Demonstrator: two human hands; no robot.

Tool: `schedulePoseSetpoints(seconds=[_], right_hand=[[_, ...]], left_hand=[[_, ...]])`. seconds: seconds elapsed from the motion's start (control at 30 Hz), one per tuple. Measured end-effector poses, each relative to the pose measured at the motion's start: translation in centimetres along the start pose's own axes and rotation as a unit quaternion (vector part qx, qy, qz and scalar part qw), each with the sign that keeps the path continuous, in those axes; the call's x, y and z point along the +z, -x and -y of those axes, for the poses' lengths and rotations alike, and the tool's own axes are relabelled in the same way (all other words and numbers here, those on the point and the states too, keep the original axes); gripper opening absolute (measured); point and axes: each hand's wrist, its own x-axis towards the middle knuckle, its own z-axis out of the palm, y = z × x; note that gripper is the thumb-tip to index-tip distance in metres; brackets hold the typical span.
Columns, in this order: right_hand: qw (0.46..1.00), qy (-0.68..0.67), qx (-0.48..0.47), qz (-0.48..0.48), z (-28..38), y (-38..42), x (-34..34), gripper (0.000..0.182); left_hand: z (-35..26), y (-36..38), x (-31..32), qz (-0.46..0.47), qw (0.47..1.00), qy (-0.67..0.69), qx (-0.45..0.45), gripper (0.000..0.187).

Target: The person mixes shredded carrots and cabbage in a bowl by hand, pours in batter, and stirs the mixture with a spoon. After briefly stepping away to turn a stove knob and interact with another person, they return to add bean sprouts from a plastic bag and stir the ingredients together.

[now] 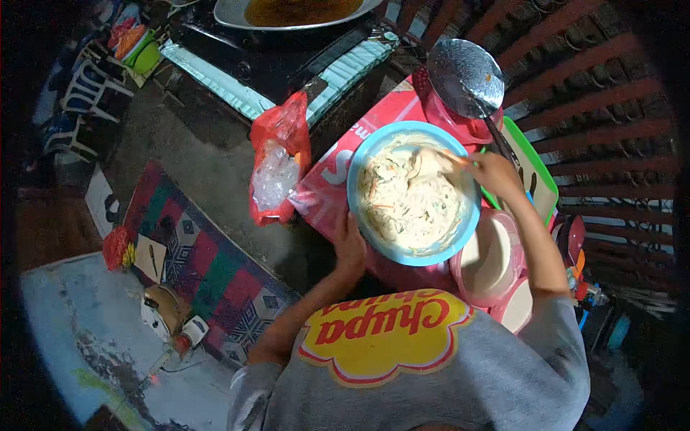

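A light blue bowl [353,197] holds a thick, pale batter [413,205] with green and orange shreds in it. At the bowl's near left side, my left hand [350,244] grips its outer wall; the fingertips are partly hidden. My right hand [494,176] is closed around the handle of a spoon [451,156], over the right rim. The spoon's head is down in the batter, and its exact shape is blurred and partly covered.
Pink tubs of white contents [489,255] stand right of the bowl. A metal skimmer [466,77] rests on a red container beyond it, beside a green tray [528,154]. Left is a red plastic bag [280,161]; a pan of oil [302,11] sits on the stove.
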Motion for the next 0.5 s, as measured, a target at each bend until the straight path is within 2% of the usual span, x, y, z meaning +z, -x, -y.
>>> schedulePoseSetpoints(seconds=[0.03, 0.1, 0.17, 0.2, 0.23, 0.27, 0.3, 0.37, 0.43, 0.5], right_hand=[[0.999, -0.04, -0.011, -0.012, -1.3, -2.6, 2.9, 0.023], [0.954, -0.261, -0.046, 0.14, -0.5, -7.6, 6.3, 0.025], [0.944, -0.227, -0.143, 0.191, 2.9, -9.2, 5.5, 0.026], [0.944, -0.23, -0.141, 0.192, 4.0, -8.7, 4.9, 0.026], [0.944, -0.201, -0.201, 0.169, 5.1, -7.7, 4.1, 0.026], [0.94, -0.17, -0.26, 0.144, 5.8, -6.6, 2.8, 0.026], [0.94, -0.168, -0.258, 0.143, 6.5, -5.0, 1.0, 0.026], [0.951, -0.007, -0.289, 0.106, 7.8, -0.7, -2.0, 0.025], [0.941, 0.081, -0.321, 0.069, 6.5, 3.3, -2.3, 0.03], [0.937, 0.181, -0.294, 0.048, 6.9, 7.5, -4.0, 0.037]], left_hand=[[0.5, 0.6, 0.2, -0.045, 0.996, 0.078, -0.02, 0.032], [0.7, -0.7, -0.6, -0.014, 0.999, 0.041, -0.028, 0.033], [1.1, -2.9, -1.4, 0.021, 0.999, 0.001, -0.041, 0.033], [1.3, -4.7, -1.7, 0.044, 0.994, 0.075, -0.059, 0.033], [1.3, -6.1, -1.7, 0.067, 0.983, 0.151, -0.076, 0.032], [0.4, -7.0, -1.7, 0.069, 0.983, 0.152, -0.076, 0.032], [-0.8, -7.7, -1.5, 0.103, 0.975, 0.169, -0.1, 0.031], [-1.6, -9.4, -1.1, 0.138, 0.965, 0.187, -0.124, 0.03], [-1.0, -10.7, -1.0, 0.135, 0.986, 0.053, -0.084, 0.027], [-0.3, -11.3, -0.9, 0.138, 0.985, 0.063, -0.088, 0.027]])
